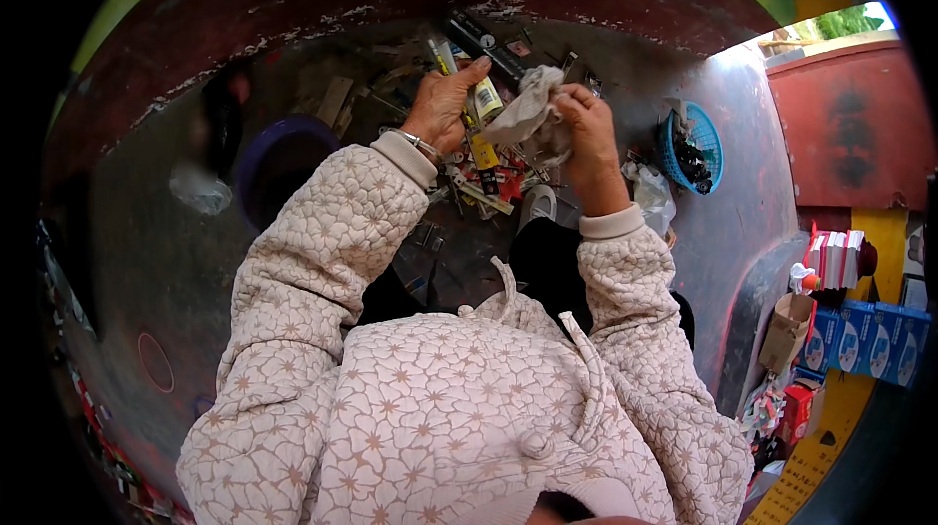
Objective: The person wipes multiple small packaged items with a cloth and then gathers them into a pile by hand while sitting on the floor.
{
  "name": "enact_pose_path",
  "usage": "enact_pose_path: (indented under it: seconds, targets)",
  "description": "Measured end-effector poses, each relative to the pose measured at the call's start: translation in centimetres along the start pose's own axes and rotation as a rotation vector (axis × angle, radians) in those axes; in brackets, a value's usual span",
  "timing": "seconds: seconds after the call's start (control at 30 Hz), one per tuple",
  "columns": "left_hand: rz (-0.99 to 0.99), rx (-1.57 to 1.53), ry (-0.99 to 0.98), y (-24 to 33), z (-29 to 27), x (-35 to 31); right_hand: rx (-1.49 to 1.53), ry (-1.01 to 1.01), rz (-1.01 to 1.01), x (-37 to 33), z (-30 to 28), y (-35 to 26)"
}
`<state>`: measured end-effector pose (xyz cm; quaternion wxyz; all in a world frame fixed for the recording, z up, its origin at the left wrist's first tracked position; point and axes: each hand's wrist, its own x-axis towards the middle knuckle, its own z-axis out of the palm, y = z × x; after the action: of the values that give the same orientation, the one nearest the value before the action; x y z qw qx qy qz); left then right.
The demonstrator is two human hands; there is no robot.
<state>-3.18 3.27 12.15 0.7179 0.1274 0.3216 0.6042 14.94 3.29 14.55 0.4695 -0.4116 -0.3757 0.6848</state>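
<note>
My left hand [437, 113] is closed around a slim yellow-and-white packet [487, 98], its thumb lying along the top. My right hand [592, 146] pinches a crumpled greyish rag [532, 113], which hangs toward the packet; I cannot tell whether the two touch. Beneath both hands lies a loose heap of small packets and thin pieces [493, 191] on the floor. A yellow-and-black strip-shaped packet [485, 156] shows just below my left hand. Beyond the hands is a long dark box [481, 44], partly covered by the rag.
To the left stands a purple tub [250, 166], with a clear plastic bag [200, 190] beside it. A blue basket [720, 147] of dark items sits at right, near a whitish bag [652, 195]. Blue boxes [870, 337] and a brown carton [787, 332] line the right edge.
</note>
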Motion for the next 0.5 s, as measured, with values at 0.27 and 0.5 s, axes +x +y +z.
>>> enact_pose_path:
  seconds: [0.27, 0.5]
  targets:
    - [-0.053, 0.242, -0.155, 2.0, -0.1, -0.4, 0.204, -0.157, -0.040, 0.6, -5.5, -5.7]
    - [-0.458, 0.618, -0.394, 0.6, 0.9, -0.8, -0.383, -0.251, 0.105, -0.8, -4.5, -6.6]
